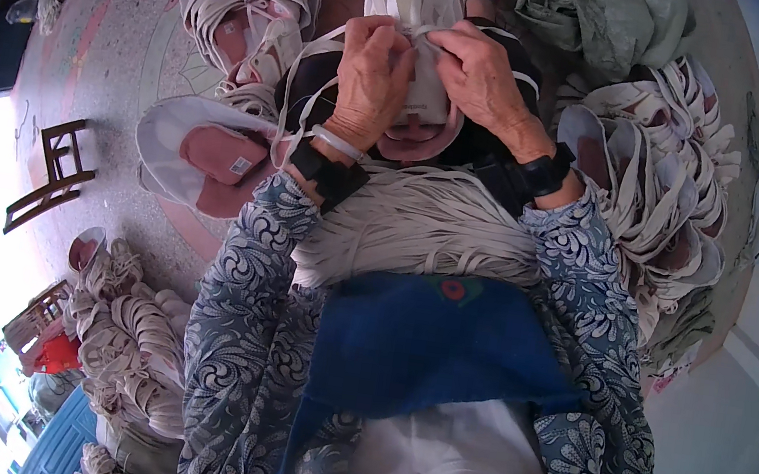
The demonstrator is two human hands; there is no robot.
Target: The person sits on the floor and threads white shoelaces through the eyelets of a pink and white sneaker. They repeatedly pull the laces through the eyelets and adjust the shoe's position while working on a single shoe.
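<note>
A white shoe upper with a pinkish-red lining lies over my dark-covered knees at the top middle. My left hand is on its left side, with fingers curled in a pinch on a white shoelace that trails down past the wrist. Over the right side, my right hand has its thumb and forefinger closed on the lace near the eyelets. The exact fingertip hold is partly hidden. A thick bundle of loose white shoelaces rests across my lap, just below the shoe upper.
Left of my knees lies another upper, pink inside. Stacked uppers stand at the upper left, the right and the lower left. A grey-green sack sits at the top right. On the floor is a brown wooden stool.
</note>
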